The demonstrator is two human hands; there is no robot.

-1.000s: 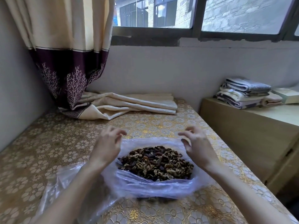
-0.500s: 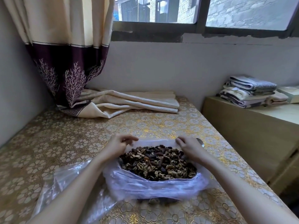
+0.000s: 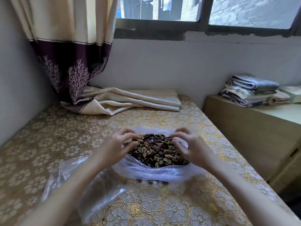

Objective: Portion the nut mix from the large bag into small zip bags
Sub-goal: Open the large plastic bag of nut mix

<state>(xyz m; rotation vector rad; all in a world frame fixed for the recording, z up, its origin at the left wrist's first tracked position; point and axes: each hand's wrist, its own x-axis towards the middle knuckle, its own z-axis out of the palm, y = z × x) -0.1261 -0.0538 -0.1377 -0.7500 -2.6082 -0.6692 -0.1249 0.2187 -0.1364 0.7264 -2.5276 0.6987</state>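
**Mia:** What can you see from the camera on the person's head?

**Ben:** A large bag (image 3: 156, 172) of thin clear plastic sits open on the desk (image 3: 162, 209). The desk has a gold flower cloth on it. The nut mix (image 3: 156, 150) is piled up inside, walnuts and dark bits together.

**Mia:** And the hands?

**Ben:** The left hand (image 3: 116, 146) is at the left side of the pile. The right hand (image 3: 190, 147) is at the right side. The fingers (image 3: 128, 136) on both are bent and touch the nuts and the bag's edge. I think they are pinching the plastic rim, but I cannot tell for sure.

**Mia:** Where are the small zip bags?

**Ben:** More clear plastic (image 3: 78, 181) lies flat by the left arm. It could be the small bags, but it is too blurry to say. No nuts look shared out yet.

**Mia:** So how do you do this bit well?

**Ben:** I'd push the rim down evenly all round, so the mouth stays wide and low. The plastic is thin and floppy, so go slow. If one side drops, nuts could roll onto the cloth. Keep the pile in the middle.

**Mia:** Anything else around?

**Ben:** A curtain (image 3: 68, 51) hangs at the back, with its end lying on the desk. Folded towels (image 3: 250, 90) sit on a cabinet (image 3: 244, 136) to the right.
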